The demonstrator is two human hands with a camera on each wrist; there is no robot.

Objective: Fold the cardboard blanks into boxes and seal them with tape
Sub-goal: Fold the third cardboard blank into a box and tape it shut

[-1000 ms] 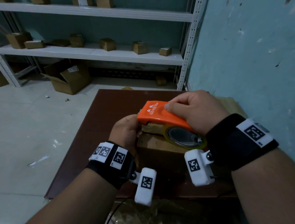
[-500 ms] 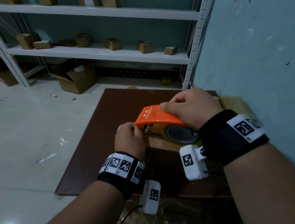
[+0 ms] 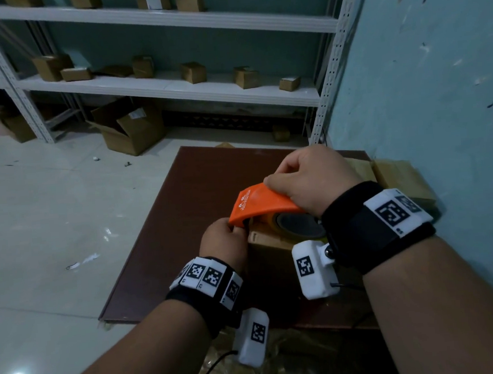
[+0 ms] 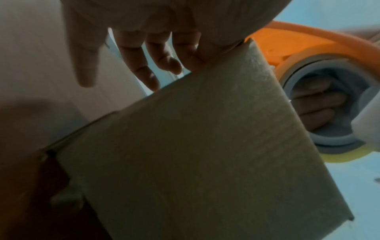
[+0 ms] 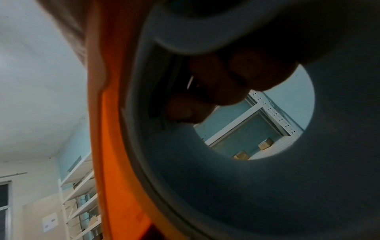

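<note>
Brown desk (image 3: 165,222) is sitting near white shelves (image 3: 172,86); right-hand fingers (image 5: 216,91) are gripping the orange tape dispenser (image 3: 258,205), left-hand fingers (image 4: 141,68) are loosely spread by the cardboard box (image 4: 195,154).

The hands (image 3: 306,179) and orange tape dispenser (image 3: 258,205) hide most of the box top (image 3: 268,239).

A dark brown table (image 3: 165,222) is standing on the pale floor (image 3: 50,217), carrying a cardboard box (image 3: 269,245), with more flat cardboard (image 3: 401,177) lying at its far right corner.
</note>
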